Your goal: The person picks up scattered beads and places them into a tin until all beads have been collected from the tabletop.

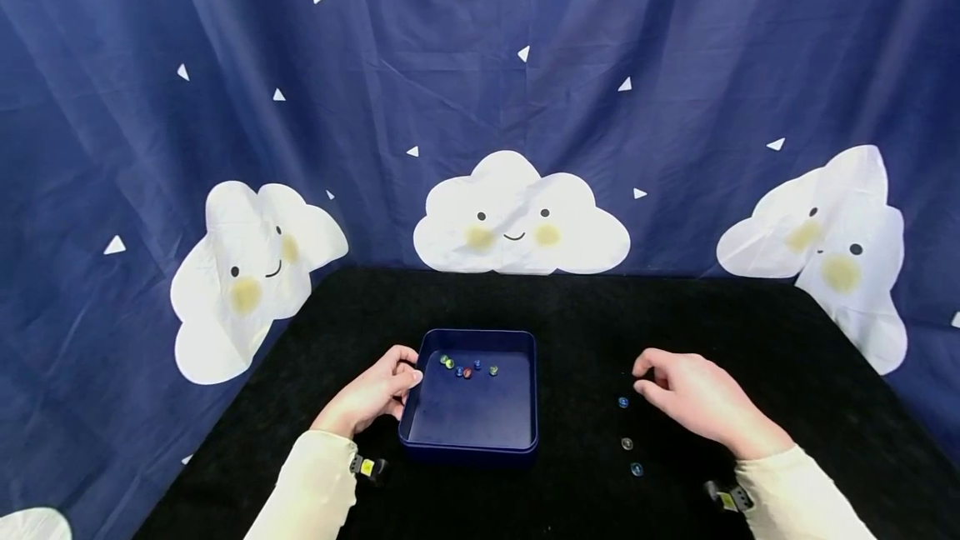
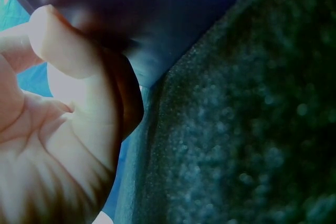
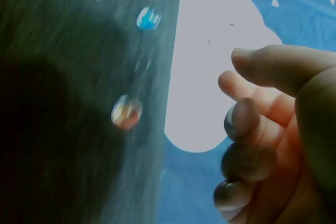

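Note:
A square dark-blue tray (image 1: 472,447) lies on the black cloth. My left hand (image 1: 378,390) grips its left wall, thumb over the rim; up close, the left wrist view shows the thumb (image 2: 68,51) against the tray's side. Several glass marbles sit towards the back of the tray, among them a red one (image 1: 467,373) and a yellow-green one (image 1: 493,371). My right hand (image 1: 697,394) hovers over the cloth with loosely bent fingers and nothing between them. Beside it lie a blue marble (image 1: 623,402), a clear one (image 1: 627,443) and another bluish one (image 1: 637,469).
Black cloth (image 1: 577,315) covers the table. A blue curtain (image 1: 480,107) with white clouds and small triangles hangs behind it and at both sides. In the right wrist view, a blue marble (image 3: 148,18) and an orange-tinged one (image 3: 126,113) lie on the cloth.

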Tool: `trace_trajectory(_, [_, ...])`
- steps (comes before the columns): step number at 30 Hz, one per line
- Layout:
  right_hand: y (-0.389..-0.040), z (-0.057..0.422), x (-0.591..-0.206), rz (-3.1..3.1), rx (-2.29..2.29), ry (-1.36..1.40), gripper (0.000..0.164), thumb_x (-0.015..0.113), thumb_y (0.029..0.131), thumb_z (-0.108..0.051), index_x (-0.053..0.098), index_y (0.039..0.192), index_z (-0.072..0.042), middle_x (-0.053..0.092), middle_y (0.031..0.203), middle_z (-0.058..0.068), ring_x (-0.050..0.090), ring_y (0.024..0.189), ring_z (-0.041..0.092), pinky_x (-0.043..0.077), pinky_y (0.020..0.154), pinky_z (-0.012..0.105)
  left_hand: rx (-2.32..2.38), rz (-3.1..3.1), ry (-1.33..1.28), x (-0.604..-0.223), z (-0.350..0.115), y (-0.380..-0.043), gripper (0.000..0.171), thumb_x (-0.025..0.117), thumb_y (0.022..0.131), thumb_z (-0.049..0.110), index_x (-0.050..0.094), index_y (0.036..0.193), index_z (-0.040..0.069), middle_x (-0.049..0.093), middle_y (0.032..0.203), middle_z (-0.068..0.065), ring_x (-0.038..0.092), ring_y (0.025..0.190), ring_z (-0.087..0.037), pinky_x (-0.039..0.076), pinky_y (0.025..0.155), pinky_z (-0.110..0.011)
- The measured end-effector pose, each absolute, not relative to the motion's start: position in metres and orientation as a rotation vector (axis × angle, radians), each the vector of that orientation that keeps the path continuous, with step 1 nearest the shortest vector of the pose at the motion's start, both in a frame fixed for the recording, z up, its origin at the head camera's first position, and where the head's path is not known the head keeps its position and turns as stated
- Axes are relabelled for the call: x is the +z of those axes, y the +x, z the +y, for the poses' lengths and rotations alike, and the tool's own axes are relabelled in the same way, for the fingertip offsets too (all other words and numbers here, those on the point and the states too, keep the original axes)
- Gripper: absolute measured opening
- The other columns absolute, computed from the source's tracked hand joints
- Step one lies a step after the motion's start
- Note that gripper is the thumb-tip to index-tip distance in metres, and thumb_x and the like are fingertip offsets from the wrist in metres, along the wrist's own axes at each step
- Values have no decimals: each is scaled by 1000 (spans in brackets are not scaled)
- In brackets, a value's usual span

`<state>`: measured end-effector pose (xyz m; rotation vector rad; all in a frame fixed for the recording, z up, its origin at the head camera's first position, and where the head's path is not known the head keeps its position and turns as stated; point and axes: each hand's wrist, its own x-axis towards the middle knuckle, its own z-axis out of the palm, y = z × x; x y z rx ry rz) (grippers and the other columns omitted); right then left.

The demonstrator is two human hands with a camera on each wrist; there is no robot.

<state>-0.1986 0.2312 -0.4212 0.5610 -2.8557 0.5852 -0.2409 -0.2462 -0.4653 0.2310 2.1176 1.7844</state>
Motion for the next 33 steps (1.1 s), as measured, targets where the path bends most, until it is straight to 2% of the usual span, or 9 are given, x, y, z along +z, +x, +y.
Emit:
trace_trajectory(6, [-192,263,-427,-2981,599,503,17,77,86,-26,66,100,-26,50,64,-18,44,55,1,38,54,27,1781,2128,226,-465,-246,-240,42,57,99,10,34,131,-3,52,92,-13,51,66,-16,52,51,-29])
trace_trajectory(13, [-192,276,-442,-3035,628,651,21,78,83,-18,64,96,-27,48,65,-18,44,57,0,38,56,26,1788,2127,214,-467,-245,-244,41,57,99,11,35,132,-2,53,93,-12,51,65,-17,52,51,-30])
trace_trajectory(21, [-190,269,-448,-3020,622,622,23,76,84,-16,60,88,-33,46,63,-19,43,55,-1,37,54,25,1779,2131,196,-469,-247,-244,40,56,100,10,35,131,-2,52,90,-11,50,65,-17,51,50,-30])
trace_trajectory(33, [-189,244,-440,-2871,638,650,20,76,88,-19,63,93,-33,42,60,-22,41,54,-2,38,54,24,1780,2134,212,-470,-248,-242,40,56,100,11,35,131,-2,54,91,-11,51,65,-16,51,50,-30])
